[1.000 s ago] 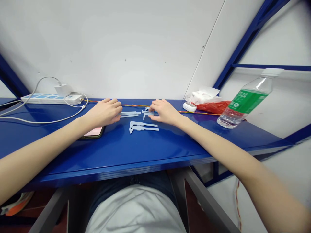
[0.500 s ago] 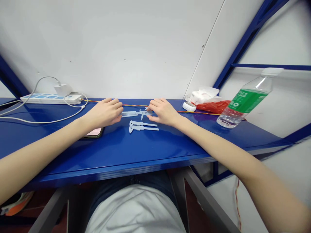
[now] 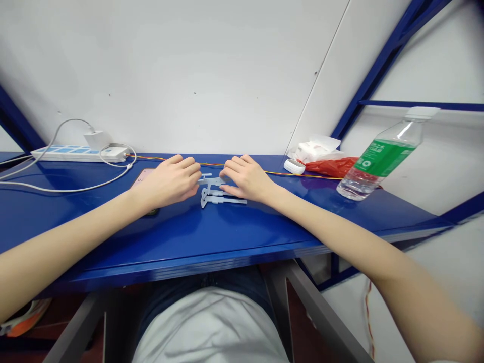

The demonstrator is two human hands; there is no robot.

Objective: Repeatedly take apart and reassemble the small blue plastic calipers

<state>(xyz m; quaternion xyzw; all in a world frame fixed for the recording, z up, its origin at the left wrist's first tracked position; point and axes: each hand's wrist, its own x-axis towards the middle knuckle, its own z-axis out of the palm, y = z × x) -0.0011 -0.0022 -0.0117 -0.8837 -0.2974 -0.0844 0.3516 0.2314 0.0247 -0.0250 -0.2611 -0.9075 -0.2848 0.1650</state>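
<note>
A pale grey-blue plastic caliper spans the gap between my hands, just above the table. My left hand is closed around its left end, fingertips turned inward and partly hidden. At the other end, my right hand grips it between thumb and fingers, covering much of that side. A second caliper of the same colour lies on the blue table directly below, its jaws pointing left and partly overlapped by my right thumb. A phone rests under my left wrist, mostly covered.
A white power strip with a plug and cable stands at the back left. Toward the right are a small white device, a tissue pack, a red plastic bag and a water bottle. A red-yellow wire runs along the wall.
My hands have come closer together, the left shifting right and the right shifting left. The jaws that showed beside my right hand are now covered, and more of the phone shows behind my left hand.
</note>
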